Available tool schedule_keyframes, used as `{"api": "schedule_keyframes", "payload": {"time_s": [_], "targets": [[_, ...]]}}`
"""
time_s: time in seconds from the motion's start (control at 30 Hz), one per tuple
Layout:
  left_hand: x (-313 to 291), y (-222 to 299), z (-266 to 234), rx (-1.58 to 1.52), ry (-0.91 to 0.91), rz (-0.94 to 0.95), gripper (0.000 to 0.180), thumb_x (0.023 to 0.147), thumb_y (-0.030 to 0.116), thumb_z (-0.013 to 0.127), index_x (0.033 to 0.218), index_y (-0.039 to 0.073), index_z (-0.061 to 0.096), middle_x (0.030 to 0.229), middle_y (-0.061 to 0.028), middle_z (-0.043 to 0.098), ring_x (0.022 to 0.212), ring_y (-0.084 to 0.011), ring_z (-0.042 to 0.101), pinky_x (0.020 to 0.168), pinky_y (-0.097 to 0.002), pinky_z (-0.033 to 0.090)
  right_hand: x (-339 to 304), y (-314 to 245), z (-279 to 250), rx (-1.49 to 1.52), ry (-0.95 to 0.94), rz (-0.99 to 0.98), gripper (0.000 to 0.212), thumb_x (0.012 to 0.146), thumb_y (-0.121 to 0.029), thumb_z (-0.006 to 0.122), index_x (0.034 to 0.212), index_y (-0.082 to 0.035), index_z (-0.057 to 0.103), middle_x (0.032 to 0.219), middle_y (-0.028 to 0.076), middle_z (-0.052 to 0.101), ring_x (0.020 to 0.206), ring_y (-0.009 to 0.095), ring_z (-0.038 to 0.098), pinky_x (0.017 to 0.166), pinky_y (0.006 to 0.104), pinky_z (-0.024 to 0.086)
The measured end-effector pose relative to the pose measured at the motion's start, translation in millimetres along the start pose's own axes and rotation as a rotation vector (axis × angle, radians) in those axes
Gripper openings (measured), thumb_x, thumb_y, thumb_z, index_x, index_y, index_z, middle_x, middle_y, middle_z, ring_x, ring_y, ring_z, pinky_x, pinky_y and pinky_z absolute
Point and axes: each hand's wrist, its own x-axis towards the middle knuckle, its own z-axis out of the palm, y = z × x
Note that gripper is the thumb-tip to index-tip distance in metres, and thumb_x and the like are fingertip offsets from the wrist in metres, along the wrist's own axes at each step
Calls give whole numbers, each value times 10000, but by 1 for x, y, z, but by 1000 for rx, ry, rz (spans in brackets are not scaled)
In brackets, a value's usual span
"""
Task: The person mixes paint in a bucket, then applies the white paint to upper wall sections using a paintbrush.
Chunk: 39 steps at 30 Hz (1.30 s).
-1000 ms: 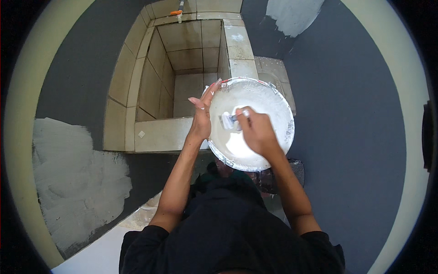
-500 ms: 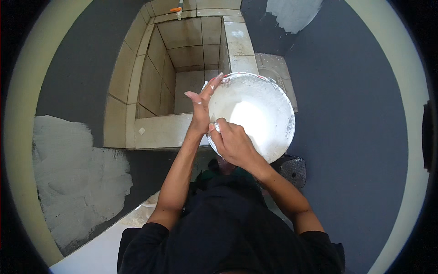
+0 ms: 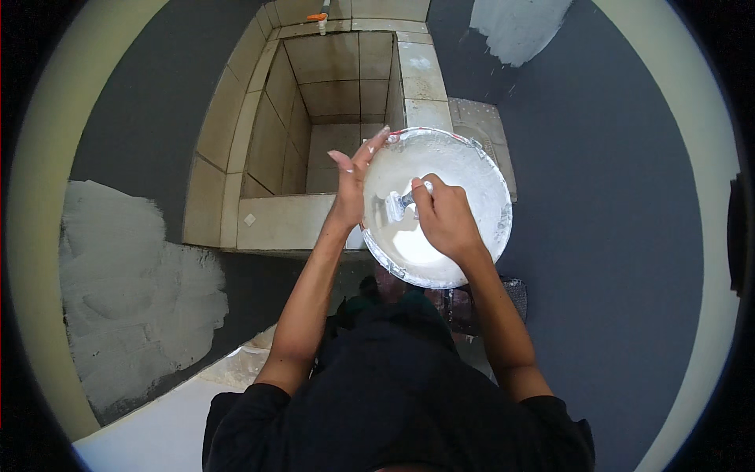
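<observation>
A round white bucket point(image 3: 480, 177) of white paint or filler stands in front of me, its rim smeared with white. My right hand point(image 3: 448, 219) is closed around a short-handled tool point(image 3: 396, 206) over the bucket's mouth. White coats the tool's head; I cannot tell whether it is a brush or a scraper. Against the bucket's left rim rests my left hand point(image 3: 352, 185), fingers stretched upward and thumb apart, with white smears on the fingertips. It grips nothing.
Beyond the bucket is a tiled basin point(image 3: 287, 216) with an orange-handled tap point(image 3: 321, 20) above it. A squat toilet point(image 3: 484, 134) lies at its right. Dark grey walls carry pale patches at the left point(image 3: 141, 291) and far right point(image 3: 523, 27).
My right hand has moved from the bucket's left rim to over its middle, bringing the tool into sight. My left hand stays at the rim. The view has shifted slightly.
</observation>
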Motion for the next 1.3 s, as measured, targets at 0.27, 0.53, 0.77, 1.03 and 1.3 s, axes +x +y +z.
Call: {"api": "schedule_keyframes", "payload": {"time_s": [0.27,0.53,0.77,1.03,1.3], "targets": [[-2,1,-5,61,8,8,1117,837,815,-4,1450,-50,346,1433,-202,428,1337,-279,389,1139,-373,247,-18,-26,45,-357,12,-477,227,958,-143,488,850,34,580,726,199,584,640,361,623,611,442,526],[-1,7,3,-142,0,-49,1153,816,840,9,1447,-69,332,1442,-218,417,1336,-290,393,1140,-376,256,-21,-17,39,-268,37,-563,246,961,-152,493,827,27,598,707,189,576,642,351,625,616,445,516],[-3,-6,1,49,-24,-7,1124,825,832,18,1425,-49,374,1424,-207,439,1328,-292,406,1139,-392,266,-15,1,0,56,71,1,371,985,-259,470,889,77,597,642,267,612,670,420,650,664,476,489],[-8,-5,-5,156,-3,29,1076,847,810,21,1402,-22,420,1400,-171,469,1311,-276,422,1126,-395,285,-20,-12,1,73,92,64,368,990,-262,458,921,71,599,683,283,619,714,456,637,676,488,483],[-12,-5,-3,172,-17,28,1078,848,809,13,1400,-21,425,1394,-172,470,1302,-274,427,1125,-391,281,-30,-16,43,74,43,-217,309,991,-218,449,901,61,547,743,306,609,731,478,609,659,513,466]]}}
